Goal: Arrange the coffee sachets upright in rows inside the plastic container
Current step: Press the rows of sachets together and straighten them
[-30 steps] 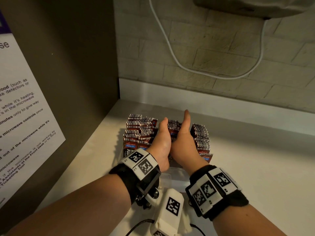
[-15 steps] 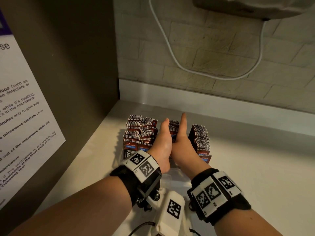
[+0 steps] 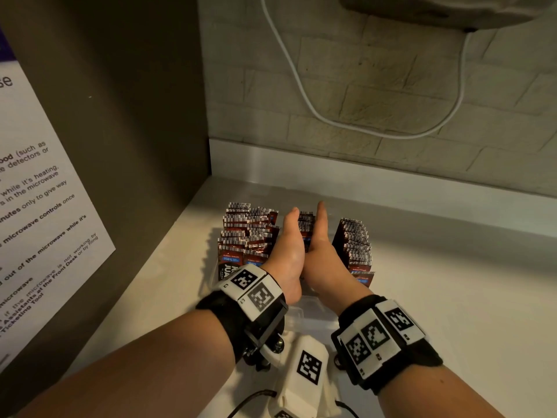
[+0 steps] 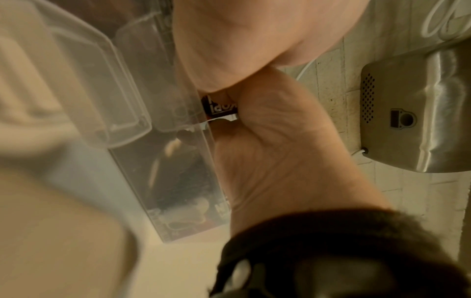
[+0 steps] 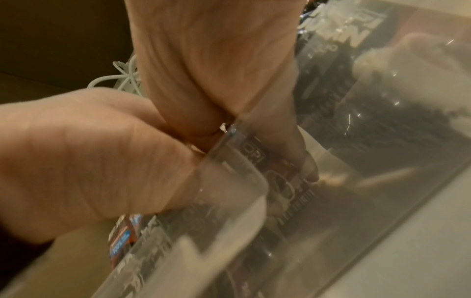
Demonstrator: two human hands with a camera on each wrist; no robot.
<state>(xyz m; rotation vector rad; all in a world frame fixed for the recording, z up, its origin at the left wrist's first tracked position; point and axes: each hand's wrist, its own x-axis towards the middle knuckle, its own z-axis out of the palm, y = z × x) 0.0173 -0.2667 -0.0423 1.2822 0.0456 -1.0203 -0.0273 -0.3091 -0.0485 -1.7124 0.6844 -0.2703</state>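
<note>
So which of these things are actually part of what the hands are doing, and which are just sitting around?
In the job:
- coffee sachets
- clear plastic container
- left hand and right hand, pressing the middle row between them

Just there:
- wall notice
- white cable
- metal wall unit

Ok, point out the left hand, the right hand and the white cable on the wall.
left hand (image 3: 287, 251), head view, back of hand.
right hand (image 3: 321, 254), head view, back of hand.
white cable (image 3: 304, 95), head view, hanging stretch.
</note>
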